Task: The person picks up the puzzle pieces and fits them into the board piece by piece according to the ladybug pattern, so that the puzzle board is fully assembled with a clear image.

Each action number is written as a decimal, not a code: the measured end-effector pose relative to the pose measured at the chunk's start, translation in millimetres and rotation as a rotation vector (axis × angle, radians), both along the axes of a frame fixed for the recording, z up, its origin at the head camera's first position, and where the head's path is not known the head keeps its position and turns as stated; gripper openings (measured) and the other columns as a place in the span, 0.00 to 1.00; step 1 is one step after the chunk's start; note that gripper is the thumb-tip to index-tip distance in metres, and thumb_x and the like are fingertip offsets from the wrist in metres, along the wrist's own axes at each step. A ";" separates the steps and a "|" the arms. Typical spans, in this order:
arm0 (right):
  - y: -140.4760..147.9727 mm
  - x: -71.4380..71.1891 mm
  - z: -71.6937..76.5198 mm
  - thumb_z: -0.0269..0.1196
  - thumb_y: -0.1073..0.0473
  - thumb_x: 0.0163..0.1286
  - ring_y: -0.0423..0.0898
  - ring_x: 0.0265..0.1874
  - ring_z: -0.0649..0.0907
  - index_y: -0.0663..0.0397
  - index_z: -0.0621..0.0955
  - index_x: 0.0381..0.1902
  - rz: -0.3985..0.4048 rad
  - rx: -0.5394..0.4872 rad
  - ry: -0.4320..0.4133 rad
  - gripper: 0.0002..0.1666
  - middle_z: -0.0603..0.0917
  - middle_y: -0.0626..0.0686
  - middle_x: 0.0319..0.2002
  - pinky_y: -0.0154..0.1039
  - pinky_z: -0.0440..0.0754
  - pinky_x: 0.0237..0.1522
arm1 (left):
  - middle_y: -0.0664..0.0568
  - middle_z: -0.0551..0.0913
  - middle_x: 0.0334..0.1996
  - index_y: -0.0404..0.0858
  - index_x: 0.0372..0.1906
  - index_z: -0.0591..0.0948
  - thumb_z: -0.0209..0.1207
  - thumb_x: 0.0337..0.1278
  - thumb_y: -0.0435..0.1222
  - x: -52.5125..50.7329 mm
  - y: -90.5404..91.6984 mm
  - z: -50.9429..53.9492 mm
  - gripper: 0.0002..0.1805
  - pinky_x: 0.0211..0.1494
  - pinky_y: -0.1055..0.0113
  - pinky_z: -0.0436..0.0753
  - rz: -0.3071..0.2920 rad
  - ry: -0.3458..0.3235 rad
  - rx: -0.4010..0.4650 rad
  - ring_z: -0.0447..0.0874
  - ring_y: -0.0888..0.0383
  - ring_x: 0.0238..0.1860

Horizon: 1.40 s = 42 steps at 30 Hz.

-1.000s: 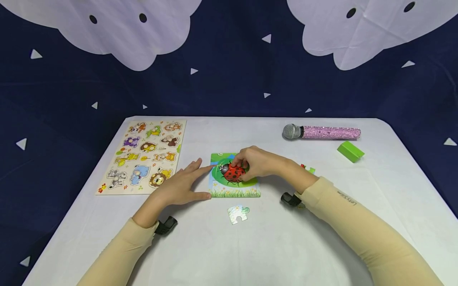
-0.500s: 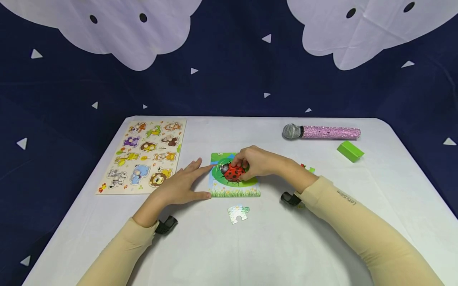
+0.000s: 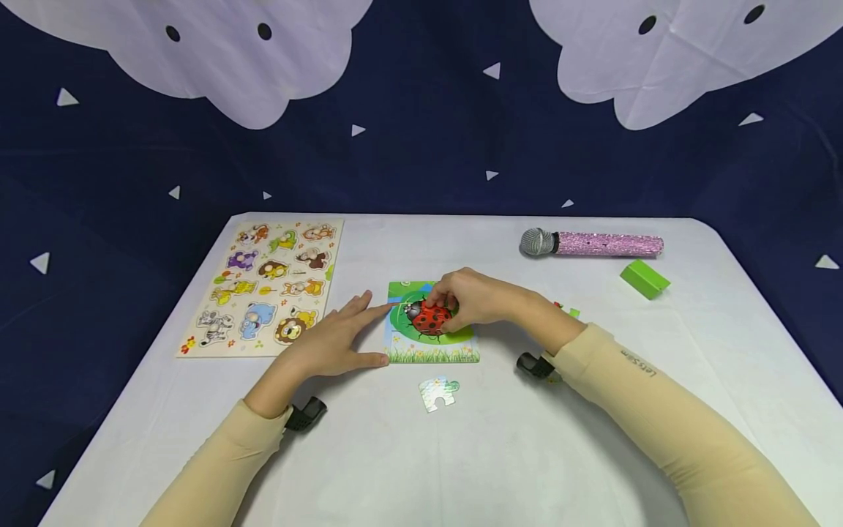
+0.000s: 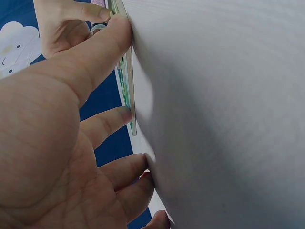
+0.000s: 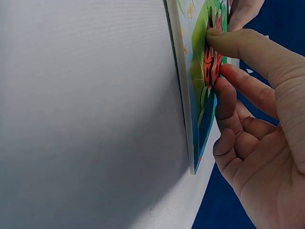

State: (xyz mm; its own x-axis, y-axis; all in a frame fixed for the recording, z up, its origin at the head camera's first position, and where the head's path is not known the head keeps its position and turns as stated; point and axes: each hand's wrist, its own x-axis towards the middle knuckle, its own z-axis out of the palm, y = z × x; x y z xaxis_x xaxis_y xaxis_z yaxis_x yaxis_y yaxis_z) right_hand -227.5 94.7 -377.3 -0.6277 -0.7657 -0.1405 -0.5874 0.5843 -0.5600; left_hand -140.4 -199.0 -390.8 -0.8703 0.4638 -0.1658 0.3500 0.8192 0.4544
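While the left hand (image 3: 334, 339) is spread opposite, the right hand (image 3: 479, 298) pinches a flat red-and-black ladybug (image 3: 429, 319), likely light, stiff, best edge-held.

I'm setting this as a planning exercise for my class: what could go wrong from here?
The right hand pinches the ladybug, which might shift under that pressure. The left hand touches the board only along its left side, so the board could slide or turn. The loose puzzle piece lies near the board's front edge, where a hand might knock it away.
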 end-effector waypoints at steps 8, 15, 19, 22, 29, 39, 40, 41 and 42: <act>-2.6 1.0 1.9 0.81 0.58 0.61 0.44 0.42 0.83 0.56 0.89 0.54 0.005 0.010 0.003 0.24 0.88 0.51 0.43 0.37 0.85 0.49 | 0.39 0.52 0.87 0.58 0.85 0.64 0.70 0.58 0.66 -6.1 -2.9 -13.5 0.52 0.82 0.25 0.58 0.018 -0.004 -0.017 0.50 0.35 0.87; -2.1 1.3 2.2 0.81 0.57 0.61 0.43 0.42 0.83 0.54 0.89 0.54 0.005 0.019 0.003 0.23 0.88 0.50 0.43 0.37 0.84 0.48 | 0.39 0.51 0.88 0.56 0.85 0.64 0.71 0.60 0.63 -1.4 1.9 -3.3 0.51 0.84 0.27 0.56 0.025 -0.030 -0.013 0.49 0.36 0.88; -2.1 0.5 1.6 0.81 0.57 0.62 0.43 0.42 0.83 0.55 0.89 0.54 0.003 0.023 0.001 0.24 0.88 0.50 0.43 0.37 0.85 0.49 | 0.37 0.52 0.87 0.52 0.85 0.64 0.71 0.63 0.59 2.3 5.1 6.4 0.50 0.83 0.26 0.57 0.020 -0.033 -0.037 0.50 0.34 0.87; -2.4 0.9 1.8 0.81 0.56 0.62 0.43 0.42 0.83 0.55 0.89 0.54 0.004 0.020 -0.001 0.24 0.88 0.50 0.43 0.37 0.85 0.49 | 0.37 0.52 0.87 0.52 0.85 0.64 0.70 0.64 0.59 3.3 5.7 8.1 0.49 0.83 0.27 0.57 0.025 -0.036 -0.051 0.50 0.34 0.87; -3.7 2.6 0.9 0.81 0.54 0.63 0.42 0.40 0.82 0.55 0.90 0.54 0.004 0.000 0.018 0.23 0.87 0.50 0.41 0.36 0.84 0.47 | 0.37 0.52 0.87 0.52 0.85 0.64 0.71 0.64 0.59 2.3 5.3 6.2 0.49 0.83 0.26 0.57 0.023 -0.030 -0.052 0.50 0.34 0.87; -4.6 3.0 -2.4 0.80 0.53 0.64 0.42 0.39 0.81 0.54 0.90 0.53 0.023 -0.012 0.066 0.22 0.86 0.49 0.40 0.36 0.83 0.46 | 0.35 0.51 0.87 0.52 0.86 0.63 0.70 0.65 0.58 0.6 4.9 5.4 0.49 0.83 0.27 0.56 0.008 -0.028 -0.052 0.49 0.33 0.87; -4.8 3.0 -2.7 0.80 0.53 0.64 0.42 0.39 0.81 0.54 0.90 0.53 0.025 -0.016 0.067 0.22 0.86 0.49 0.40 0.36 0.83 0.46 | 0.35 0.51 0.87 0.52 0.86 0.63 0.70 0.66 0.58 0.7 4.9 5.7 0.49 0.83 0.26 0.56 0.005 -0.027 -0.055 0.49 0.33 0.87; -5.0 3.0 -3.0 0.80 0.53 0.64 0.42 0.39 0.81 0.54 0.90 0.53 0.026 -0.019 0.066 0.22 0.86 0.50 0.41 0.36 0.83 0.46 | 0.35 0.51 0.87 0.53 0.86 0.63 0.70 0.66 0.58 1.1 5.0 6.4 0.48 0.83 0.26 0.56 0.002 -0.027 -0.058 0.49 0.32 0.87; -5.2 3.0 -3.4 0.80 0.54 0.64 0.42 0.39 0.81 0.54 0.90 0.53 0.028 -0.021 0.067 0.21 0.86 0.50 0.41 0.36 0.83 0.46 | 0.35 0.50 0.87 0.53 0.86 0.63 0.70 0.66 0.58 1.4 5.0 6.9 0.48 0.83 0.26 0.56 -0.001 -0.027 -0.061 0.49 0.32 0.87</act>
